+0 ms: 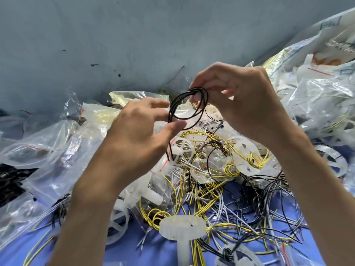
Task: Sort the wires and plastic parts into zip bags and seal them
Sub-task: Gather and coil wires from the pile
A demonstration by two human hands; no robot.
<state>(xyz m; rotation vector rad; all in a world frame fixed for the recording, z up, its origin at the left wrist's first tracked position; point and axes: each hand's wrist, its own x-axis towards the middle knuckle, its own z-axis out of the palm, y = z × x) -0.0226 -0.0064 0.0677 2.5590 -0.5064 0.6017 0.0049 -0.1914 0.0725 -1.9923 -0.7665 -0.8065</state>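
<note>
Evidently we are at the coiling step: the black wire coil (177,99) is held up above the heap, our right hand (240,104) pinching its top at twelve o'clock and our left hand (138,131) gripping its side at nine between thumb and fingers. Next, we judge, it needs an opened bag from the zip bags (48,150) lying at nine and two o'clock of the tangled wires (207,189) and plastic spools (182,225). Everything rests on a blue surface (163,252), with a grey-blue wall (115,35) at twelve.

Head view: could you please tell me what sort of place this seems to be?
Probably a parts-packing bench: loose wires heaped on a blue surface, translucent plastic parts, clear zip bags, and a black wire coil held by the left hand and right hand.
</note>
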